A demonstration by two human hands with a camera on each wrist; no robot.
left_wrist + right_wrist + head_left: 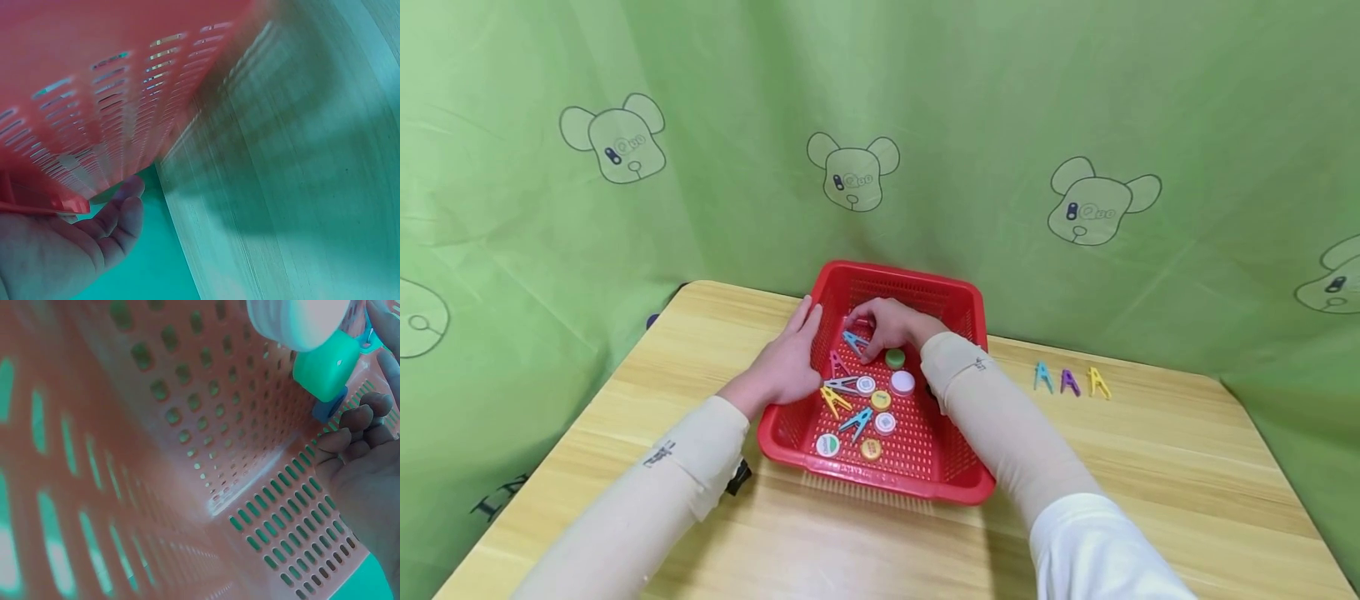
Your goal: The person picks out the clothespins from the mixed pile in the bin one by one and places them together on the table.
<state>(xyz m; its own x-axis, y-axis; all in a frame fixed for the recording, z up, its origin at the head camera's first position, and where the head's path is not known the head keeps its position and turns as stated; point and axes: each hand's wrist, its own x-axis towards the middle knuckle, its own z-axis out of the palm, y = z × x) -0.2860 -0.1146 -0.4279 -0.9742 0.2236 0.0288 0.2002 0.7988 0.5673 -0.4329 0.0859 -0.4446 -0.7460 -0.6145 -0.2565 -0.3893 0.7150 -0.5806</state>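
Observation:
A red plastic basket (880, 477) stands on the wooden table. My left hand (784, 364) holds its left rim, with fingers along the outside (119, 219) and the thumb toward the inside. Inside the basket, my right hand (891, 323) has its thumb and index finger around a light blue clothespin (853, 341), its other fingers curled. Close by lie a green bottle cap (895, 359), a white cap (902, 383) and a pink clothespin (838, 362). Nearer me are a grey clothespin (842, 384), a yellow clothespin (833, 402) and another blue clothespin (857, 423).
Several more caps lie on the basket floor, among them a white-and-green one (827, 445) and an orange-yellow one (871, 450). Right of the basket, a blue (1043, 376), a purple (1070, 382) and a yellow clothespin (1099, 383) stand in a row. A green curtain (970, 100) hangs behind the table.

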